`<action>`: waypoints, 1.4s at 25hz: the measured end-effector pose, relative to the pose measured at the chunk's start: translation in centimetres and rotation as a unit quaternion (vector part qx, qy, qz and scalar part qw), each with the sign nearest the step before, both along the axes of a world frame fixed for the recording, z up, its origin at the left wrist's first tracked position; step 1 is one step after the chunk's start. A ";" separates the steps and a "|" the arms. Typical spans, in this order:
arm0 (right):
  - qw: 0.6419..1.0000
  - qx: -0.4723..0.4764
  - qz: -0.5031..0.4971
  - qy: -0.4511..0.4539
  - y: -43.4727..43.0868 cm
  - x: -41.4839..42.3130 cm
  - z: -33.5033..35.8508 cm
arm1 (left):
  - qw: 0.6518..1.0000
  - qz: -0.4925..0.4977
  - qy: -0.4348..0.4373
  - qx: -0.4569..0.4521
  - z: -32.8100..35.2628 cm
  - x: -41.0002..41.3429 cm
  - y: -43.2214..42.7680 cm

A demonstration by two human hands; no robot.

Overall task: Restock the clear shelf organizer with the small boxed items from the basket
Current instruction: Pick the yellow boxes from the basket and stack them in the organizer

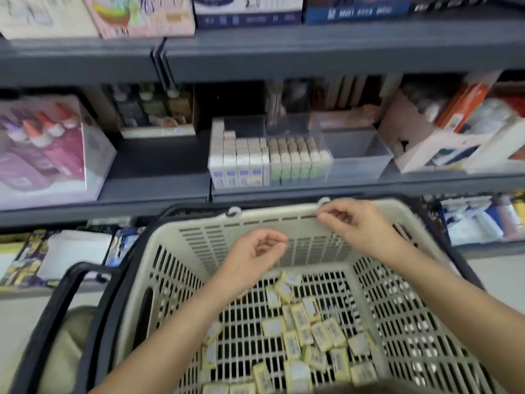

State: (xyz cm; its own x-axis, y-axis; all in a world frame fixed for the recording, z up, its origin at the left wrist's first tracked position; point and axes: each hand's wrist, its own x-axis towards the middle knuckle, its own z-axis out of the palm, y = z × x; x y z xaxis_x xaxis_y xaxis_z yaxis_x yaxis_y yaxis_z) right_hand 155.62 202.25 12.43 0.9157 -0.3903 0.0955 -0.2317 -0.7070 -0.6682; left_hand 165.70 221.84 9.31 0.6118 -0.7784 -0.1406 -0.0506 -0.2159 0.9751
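Note:
A beige slatted basket (181,268) with black handles sits in front of me. Several small yellow boxes (301,322) lie loose on its floor. On the middle shelf stands the clear shelf organizer (358,163). Its left section holds white-and-blue boxes (238,163), its middle section holds white-and-green boxes (298,160), and its right section shows no boxes. My left hand (255,257) hovers inside the basket above the yellow boxes, fingers loosely curled and holding nothing. My right hand (360,226) is at the basket's far rim, fingers loosely curled with no box visible in them.
Grey shelves (159,166) carry a pink bottle display box (51,149) at the left and white and orange packages (443,132) at the right. Boxed goods line the top shelf. The lower shelf behind the basket holds more packets. The whole view is blurred.

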 end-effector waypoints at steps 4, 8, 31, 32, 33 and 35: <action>0.960 -0.068 0.118 0.244 4.0 -0.7 -7.2 | 0.984 0.025 -0.007 0.175 -4.6 -0.3 0.9; 0.910 -0.076 0.148 0.380 6.1 -1.7 -12.5 | 0.958 0.006 0.027 0.285 -8.6 -1.3 2.4; 0.906 -0.173 0.187 0.339 7.2 -3.5 -15.8 | 0.921 0.088 0.309 0.221 -10.9 -2.9 2.3; 0.910 -0.158 0.181 0.339 7.2 -3.5 -15.9 | 0.919 0.088 0.316 0.220 -10.9 -3.0 2.3; 0.913 -0.142 0.178 0.339 7.2 -3.6 -15.9 | 0.918 0.084 0.319 0.220 -11.1 -3.0 2.3; 0.917 -0.105 0.185 0.338 6.8 -3.4 -15.5 | 0.920 0.074 0.309 0.227 -11.2 -3.0 2.2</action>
